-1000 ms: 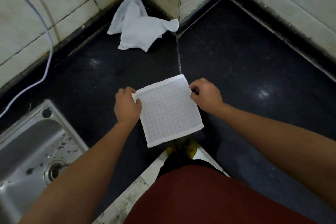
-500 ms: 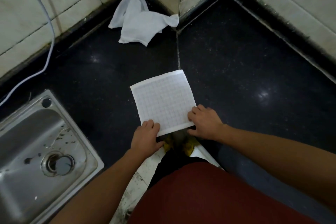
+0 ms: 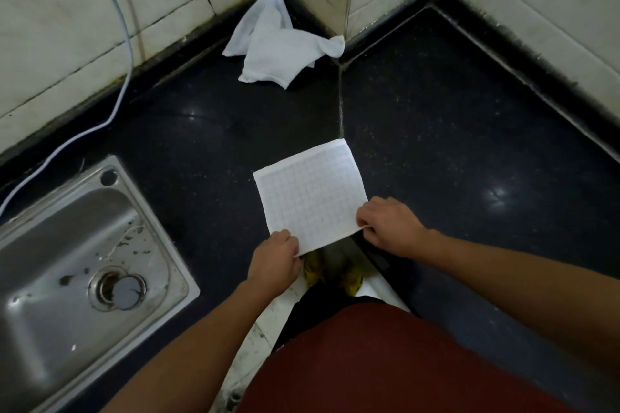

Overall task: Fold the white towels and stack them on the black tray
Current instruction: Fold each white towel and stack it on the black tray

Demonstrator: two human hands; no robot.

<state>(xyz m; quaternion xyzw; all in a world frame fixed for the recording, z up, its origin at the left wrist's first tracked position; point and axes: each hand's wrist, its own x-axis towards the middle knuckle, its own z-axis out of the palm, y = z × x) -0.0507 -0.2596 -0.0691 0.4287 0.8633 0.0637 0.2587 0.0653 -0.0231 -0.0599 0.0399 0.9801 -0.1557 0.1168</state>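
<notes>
My feed looks down into a tiled corner, pale walls (image 3: pixel 67 10) meeting over a dark, speckled counter (image 3: pixel 436 144) that fills most of the view. A steel sink (image 3: pixel 50 278) is set into the counter on the left, and a white cable (image 3: pixel 128 54) trails down the wall behind it.

Two white towels are in sight. One is a crumpled towel (image 3: pixel 275 54) heaped at the back, right against the wall corner, not yet folded. The other is a folded towel (image 3: pixel 310 191), a flat, tidy square lying at the counter's near edge, well apart from the heap. Its nearest corner appears to hang just past the lip.

The left hand (image 3: pixel 273 265) has its fingers curled and pinches the square's near-left corner. The right hand (image 3: pixel 391 226) pinches the near-right corner in the same way. Both grips are at the cloth's edge, not flat on top.

I judge the task roughly half done at best. One towel looks folded or close to it and may take another fold. It is stacked nowhere yet. I cannot pick out a black tray as distinct from the black counter. The crumpled towel remains to be folded and placed.
</notes>
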